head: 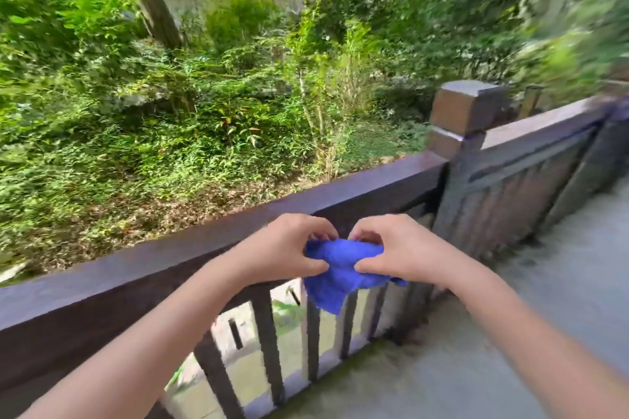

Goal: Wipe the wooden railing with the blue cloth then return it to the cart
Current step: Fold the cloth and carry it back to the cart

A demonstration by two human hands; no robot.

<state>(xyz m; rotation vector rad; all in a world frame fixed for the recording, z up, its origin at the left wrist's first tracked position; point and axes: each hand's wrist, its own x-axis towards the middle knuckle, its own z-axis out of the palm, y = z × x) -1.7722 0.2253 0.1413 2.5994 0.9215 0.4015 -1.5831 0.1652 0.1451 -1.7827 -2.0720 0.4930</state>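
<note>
A crumpled blue cloth (342,270) hangs between both my hands, in the air just in front of the dark wooden railing (190,252). My left hand (289,247) pinches its left side and my right hand (391,248) pinches its right side, thumbs under and fingers curled over the top. A loose corner of the cloth droops down in front of the balusters. The cloth sits below the top rail, not touching it as far as I can tell. No cart shows in this view.
A square wooden post (466,112) joins the rail to a second railing section (537,160) running off to the right. Grey paved floor (493,350) lies on my side. Beyond the railing are shrubs, leaf litter and a tree trunk (153,3).
</note>
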